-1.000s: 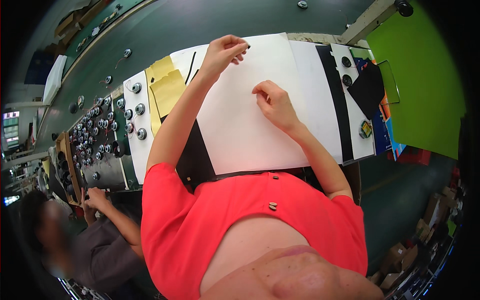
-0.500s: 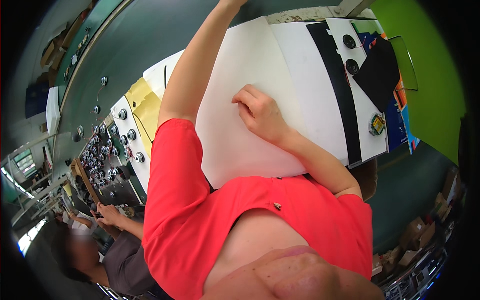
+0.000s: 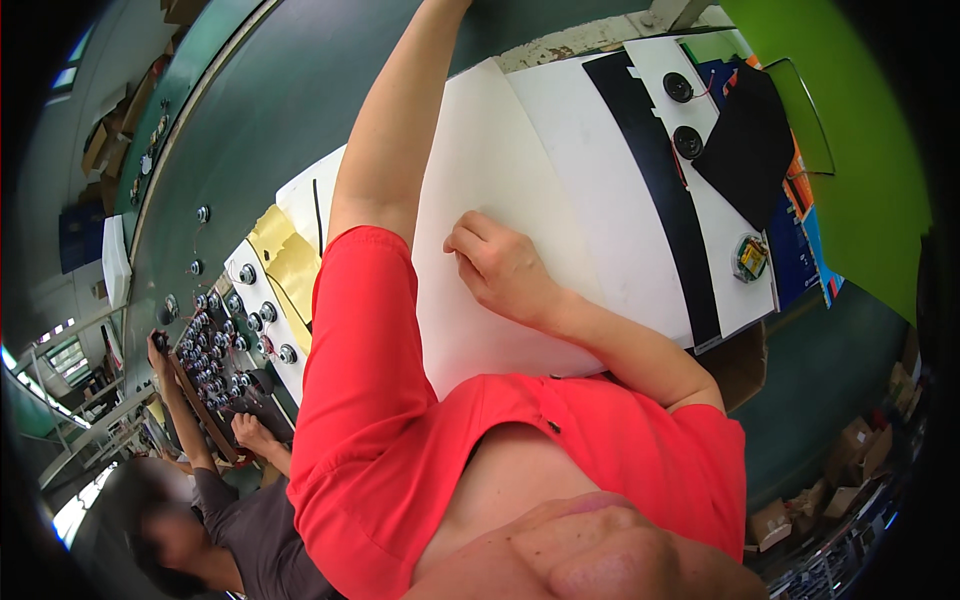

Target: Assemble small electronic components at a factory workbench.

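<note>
Head view: the large white flat sheet [image 3: 520, 200] lies on the green table [image 3: 280, 90], bare green beyond its left edge. The right hand [image 3: 500, 265] rests on the sheet's middle, fingers curled loosely, gripping nothing. The left hand is out of frame.

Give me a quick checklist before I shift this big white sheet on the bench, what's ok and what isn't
1. Right hand on the white sheet: ok, it rests flat on it, fingers curled.
2. Left hand placement: cannot tell, the left arm reaches past the top edge of the picture.
3. Sheet lying flat: ok where visible; the near edge is hidden by the red shirt.
4. Black strip beside the sheet: ok, it lies flat to the right.
5. Two round black parts with wires: not ok, they sit loose close to the sheet's right side.
6. Co-worker's hands at the tray of small parts: ok, well apart on the left.
</note>
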The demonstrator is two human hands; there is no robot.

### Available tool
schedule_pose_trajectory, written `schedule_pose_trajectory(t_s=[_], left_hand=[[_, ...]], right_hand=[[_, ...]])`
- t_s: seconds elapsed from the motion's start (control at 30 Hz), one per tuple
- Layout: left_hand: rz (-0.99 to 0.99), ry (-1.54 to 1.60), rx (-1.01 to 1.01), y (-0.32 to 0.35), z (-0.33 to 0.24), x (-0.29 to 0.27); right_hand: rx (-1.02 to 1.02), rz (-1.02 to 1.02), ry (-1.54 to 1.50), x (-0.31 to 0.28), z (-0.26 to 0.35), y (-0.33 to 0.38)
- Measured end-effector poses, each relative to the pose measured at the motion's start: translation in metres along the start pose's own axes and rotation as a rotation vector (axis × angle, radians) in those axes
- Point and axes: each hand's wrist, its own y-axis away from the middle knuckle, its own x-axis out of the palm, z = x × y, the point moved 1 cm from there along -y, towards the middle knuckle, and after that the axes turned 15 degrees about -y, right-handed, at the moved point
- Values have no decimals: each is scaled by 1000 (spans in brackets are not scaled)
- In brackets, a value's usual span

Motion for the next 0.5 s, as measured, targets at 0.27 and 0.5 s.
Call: schedule_pose_trajectory(t_s=[0.27, 0.5], left_hand=[[202, 139, -175, -1, 2, -20], [1, -52, -6, 10, 6, -18]], right_hand=[[-17, -10, 0, -1, -1, 1], [-17, -3, -1, 0, 1, 0]])
